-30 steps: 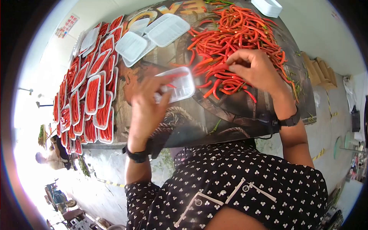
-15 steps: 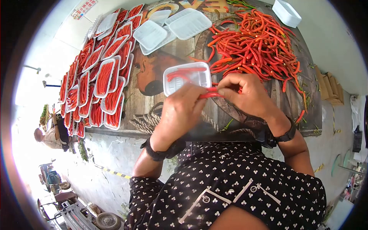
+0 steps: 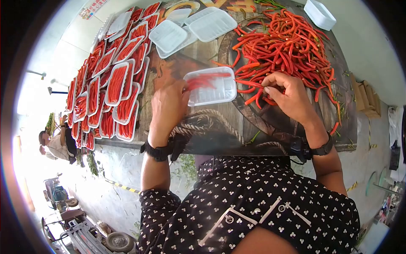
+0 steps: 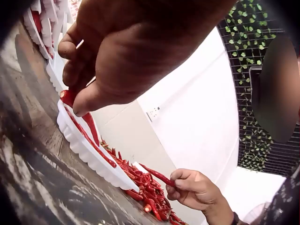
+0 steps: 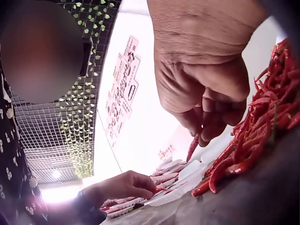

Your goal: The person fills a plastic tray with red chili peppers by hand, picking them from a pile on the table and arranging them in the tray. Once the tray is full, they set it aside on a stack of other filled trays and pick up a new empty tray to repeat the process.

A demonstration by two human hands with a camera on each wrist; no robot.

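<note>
In the head view, your left hand (image 3: 167,106) is at the 9 o'clock edge of the open tray (image 3: 226,95), its fingertips blurred with the red chilies (image 3: 198,82) there. Your right hand (image 3: 289,99) bends over the near edge of the chili pile (image 3: 283,46), hiding part of it. Filled trays (image 3: 129,86) overlap at 9 to 10 o'clock of the open tray; empty trays (image 3: 167,38) lie at 11 o'clock.

In the left wrist view, your left thumb and fingers clamp on red chili at the tray's near end; your palm hides the grip.

In the right wrist view, your right fingertips close together on 1 chili (image 5: 192,149), its upper end hidden. Your left hand, at 7 o'clock, is small.
</note>
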